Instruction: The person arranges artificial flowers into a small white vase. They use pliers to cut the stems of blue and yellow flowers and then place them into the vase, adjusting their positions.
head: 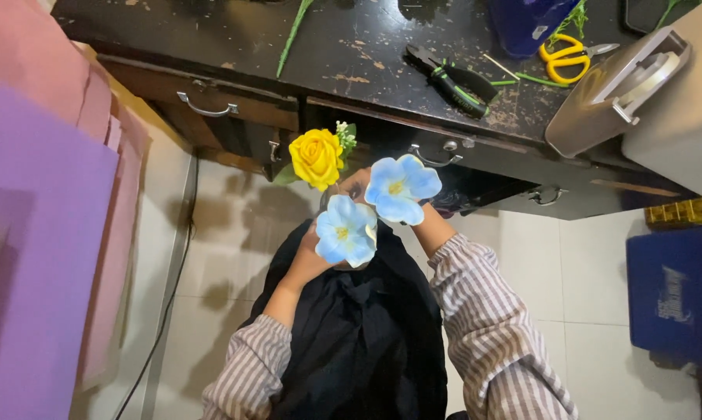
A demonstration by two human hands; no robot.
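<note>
Flowers filled the space between my two hands, bunched close so their heads sat side by side: a yellow rose (316, 158) with a small sprig of white buds (344, 133) at the top, and two pale blue blossoms, the lower blue flower (346, 230) and the upper blue flower (401, 189), in front of it. My left hand (308, 260) was closed around the stems from below, which kept the bunch upright over my lap, above the tiled floor (569, 272). My right hand (430, 225) sat behind the upper blue flower, its fingers hidden by petals, so I could not tell its grip. On the dark surface (351, 54) lay green-handled pliers (452, 80), yellow scissors (567, 59) and a loose green stem (293, 35), kept within reach.
</note>
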